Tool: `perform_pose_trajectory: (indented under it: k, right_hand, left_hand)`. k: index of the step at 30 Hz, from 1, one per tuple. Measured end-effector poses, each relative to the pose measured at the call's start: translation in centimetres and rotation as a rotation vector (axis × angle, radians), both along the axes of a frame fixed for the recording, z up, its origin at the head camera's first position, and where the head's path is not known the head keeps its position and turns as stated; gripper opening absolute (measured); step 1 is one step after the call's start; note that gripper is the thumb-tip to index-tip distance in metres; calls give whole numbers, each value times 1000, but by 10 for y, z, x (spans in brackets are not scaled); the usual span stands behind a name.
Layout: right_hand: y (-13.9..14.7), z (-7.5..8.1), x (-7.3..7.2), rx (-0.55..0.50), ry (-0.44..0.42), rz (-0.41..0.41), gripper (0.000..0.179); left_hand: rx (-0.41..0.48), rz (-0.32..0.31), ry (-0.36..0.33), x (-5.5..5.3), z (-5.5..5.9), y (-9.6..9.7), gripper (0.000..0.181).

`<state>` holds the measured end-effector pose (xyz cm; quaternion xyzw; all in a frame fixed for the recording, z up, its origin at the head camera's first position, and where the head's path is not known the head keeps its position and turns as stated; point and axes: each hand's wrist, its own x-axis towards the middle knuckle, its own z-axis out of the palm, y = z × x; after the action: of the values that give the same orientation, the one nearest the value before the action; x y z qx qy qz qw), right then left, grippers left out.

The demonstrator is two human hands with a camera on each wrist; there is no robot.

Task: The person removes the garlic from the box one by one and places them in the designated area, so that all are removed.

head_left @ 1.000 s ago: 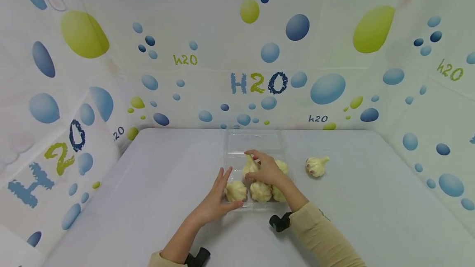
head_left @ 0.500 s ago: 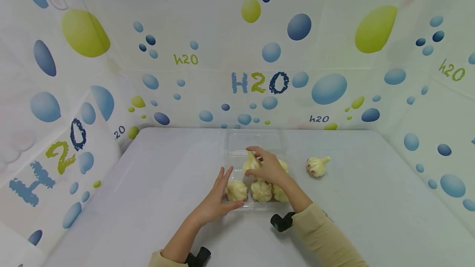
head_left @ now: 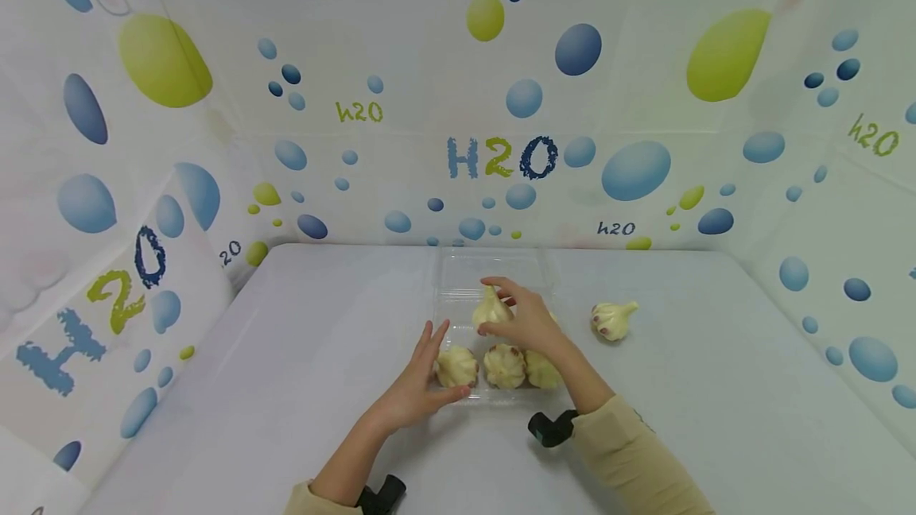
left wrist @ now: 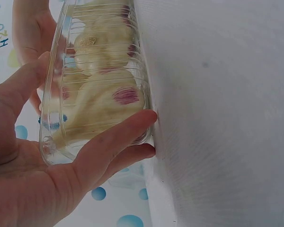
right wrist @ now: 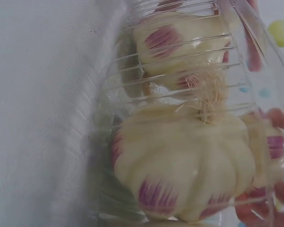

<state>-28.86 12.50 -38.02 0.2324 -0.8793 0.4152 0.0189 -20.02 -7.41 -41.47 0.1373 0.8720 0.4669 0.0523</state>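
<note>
In the head view, my right hand (head_left: 531,323) grips a pale garlic bulb (head_left: 490,308) by its side, stem up, over the back part of a clear plastic container (head_left: 494,396). My left hand (head_left: 411,394) rests at the container's near left corner, fingers straight and spread, thumb along the front. Inside, a row of bulbs lies along the front: one on the left (head_left: 456,367), one in the middle (head_left: 504,366) and one on the right (head_left: 542,370), partly behind the right wrist. Purple marks on garlic bulbs (right wrist: 180,156) show through the ribbed wall in the right wrist view.
Another garlic bulb (head_left: 612,321) lies on the white table (head_left: 322,316), right of the container. The container's clear lid (head_left: 490,267) is folded back toward the patterned backdrop (head_left: 401,38). Dark wrist cameras (head_left: 551,429) hang under both forearms.
My right hand has moved slightly up and to the right with the garlic bulb in its fingers. My left hand stays at the container's corner.
</note>
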Motion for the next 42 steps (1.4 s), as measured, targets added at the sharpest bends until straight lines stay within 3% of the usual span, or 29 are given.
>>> perform_pose_trajectory:
  k: [15,42]
  right_hand:
    - [12,10,8,-64,17,16,67]
    - [49,5,17,-120,19,-98,70]
  left_hand:
    - [0,8,-5,0,1,0,92]
    - [7,7,14,2,3,1,91]
